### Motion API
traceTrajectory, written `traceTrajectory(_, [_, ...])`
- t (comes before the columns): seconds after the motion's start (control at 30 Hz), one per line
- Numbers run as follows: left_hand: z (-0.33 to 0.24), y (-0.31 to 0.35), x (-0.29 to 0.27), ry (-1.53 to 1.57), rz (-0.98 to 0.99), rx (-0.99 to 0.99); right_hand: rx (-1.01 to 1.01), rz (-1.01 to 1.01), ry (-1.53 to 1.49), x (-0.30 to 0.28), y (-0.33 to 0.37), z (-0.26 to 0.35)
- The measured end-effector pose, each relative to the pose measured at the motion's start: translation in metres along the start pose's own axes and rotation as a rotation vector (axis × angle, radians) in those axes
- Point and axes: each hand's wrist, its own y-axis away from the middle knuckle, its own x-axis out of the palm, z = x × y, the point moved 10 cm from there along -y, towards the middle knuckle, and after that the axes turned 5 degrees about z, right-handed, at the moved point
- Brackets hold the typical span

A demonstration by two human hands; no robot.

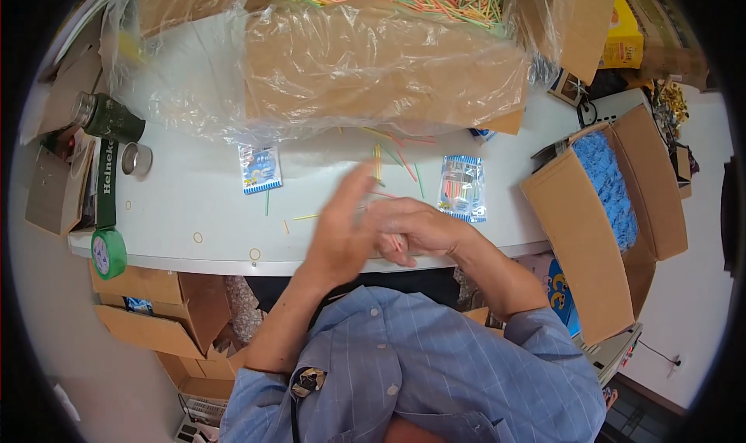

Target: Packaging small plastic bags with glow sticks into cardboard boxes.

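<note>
I am holding thin sticks (396, 242) in my closed right hand (416, 229) at frame centre, their long axis pointing toward my blurred, open-fingered left hand (338, 229).

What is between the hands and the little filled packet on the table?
Nothing visible. The right hand, gripping a few thin sticks, sits just beside the filled packet, with only bare white table between. The left hand is blurred beside the right one.

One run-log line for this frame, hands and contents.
left hand: open, raised, blurred | right hand: shut on thin coloured sticks | filled clear plastic packet: beside, on white table
</note>
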Motion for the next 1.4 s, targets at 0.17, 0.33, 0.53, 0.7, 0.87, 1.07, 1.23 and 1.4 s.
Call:
traceTrajectory(0.17, [0.010, 0.007, -0.129, -0.649, -0.558, -0.212, -0.559, -0.630, 1.065, -0.028, 0.054, 0.058])
traceTrajectory(0.33, [0.049, -0.001, -0.172, -0.976, -0.546, -0.428, -0.598, -0.777, 1.238, -0.052, 0.060, 0.046])
traceTrajectory(0.53, [0.072, -0.018, -0.164, -0.816, -0.487, -0.541, -0.564, -0.759, 1.345, -0.049, 0.056, 0.044])
traceTrajectory(0.7, [0.085, -0.015, -0.165, -0.597, -0.515, -0.605, -0.631, -0.793, 1.308, -0.051, 0.062, 0.047])
traceTrajectory(0.87, [0.061, -0.008, -0.175, -0.877, -0.721, -0.338, -0.572, -0.791, 1.276, -0.052, 0.059, 0.044])
traceTrajectory(1.07, [0.082, -0.012, -0.165, -0.599, -0.556, -0.536, -0.588, -0.801, 1.290, -0.052, 0.062, 0.045])
traceTrajectory(1.23, [0.073, -0.007, -0.168, -0.646, -0.555, -0.271, -0.593, -0.805, 1.290, -0.051, 0.061, 0.044])
traceTrajectory(1.4, [0.048, -0.002, -0.170, -0.633, -0.524, -0.066, -0.598, -0.798, 1.240, -0.052, 0.061, 0.046])
